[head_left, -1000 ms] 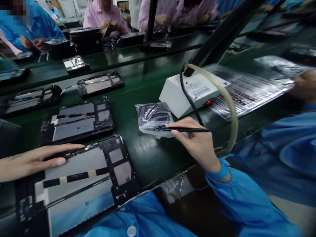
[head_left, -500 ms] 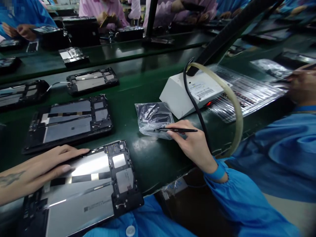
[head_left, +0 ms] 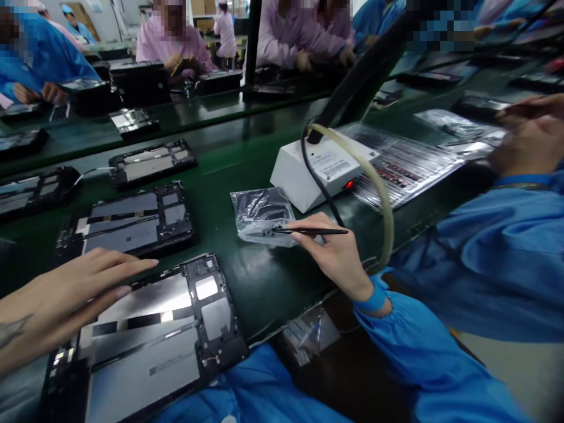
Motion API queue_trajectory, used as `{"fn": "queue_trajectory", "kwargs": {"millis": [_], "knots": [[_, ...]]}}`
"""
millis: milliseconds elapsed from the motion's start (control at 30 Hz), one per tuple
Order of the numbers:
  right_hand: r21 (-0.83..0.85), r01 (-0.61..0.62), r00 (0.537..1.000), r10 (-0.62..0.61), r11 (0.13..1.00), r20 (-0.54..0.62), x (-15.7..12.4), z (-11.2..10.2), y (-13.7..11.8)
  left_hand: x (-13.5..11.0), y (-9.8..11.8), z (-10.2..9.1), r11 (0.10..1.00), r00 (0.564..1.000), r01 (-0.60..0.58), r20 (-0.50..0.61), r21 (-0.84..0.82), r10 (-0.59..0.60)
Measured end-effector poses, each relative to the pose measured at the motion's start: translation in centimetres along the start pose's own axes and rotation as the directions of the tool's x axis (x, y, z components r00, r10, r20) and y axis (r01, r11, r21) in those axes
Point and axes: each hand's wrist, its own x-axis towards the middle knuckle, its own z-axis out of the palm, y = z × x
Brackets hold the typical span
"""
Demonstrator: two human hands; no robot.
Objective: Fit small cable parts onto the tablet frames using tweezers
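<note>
One hand (head_left: 335, 255), tweezers (head_left: 312, 231) over plastic bag's (head_left: 262, 216) edge

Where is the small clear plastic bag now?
In the head view, the clear plastic bag lies on the green workbench, just left of the white box, with the tweezers in the right hand reaching over it.

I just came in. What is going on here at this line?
A person holds black tweezers in the right hand, with the tips over a clear plastic bag on the green belt. The left hand lies over the edge of a device frame, and more frames stand in a row along the belt. A white box sits behind the bag, and a co-worker's hand is at the right.
</note>
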Motion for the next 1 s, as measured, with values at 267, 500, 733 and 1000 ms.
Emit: {"fn": "queue_trajectory", "kwargs": {"millis": [267,500,733,1000], "knots": [[-0.116,0.246,0.850,-0.272,0.962,-0.452,-8.8,-7.1,-3.2,13.2,18.5,3.7,0.707,0.798,-0.455,0.104,-0.541,0.594],[0.141,0.040,0.371,0.116,0.989,-0.921,-13.9,-11.8,0.6,18.9,34.5,12.5,0.234,0.697,0.207,0.311,-0.950,0.647],[0.415,0.084,0.457,0.335,0.906,-0.824,-13.6,-13.5,4.9,17.3,35.0,11.3,0.210,0.711,0.162,0.262,-0.964,0.653],[0.397,0.048,0.694,0.256,0.916,-0.674,-13.7,-13.0,3.7,9.1,14.6,3.9,0.771,0.915,-0.343,-0.006,-0.537,0.403]]}}
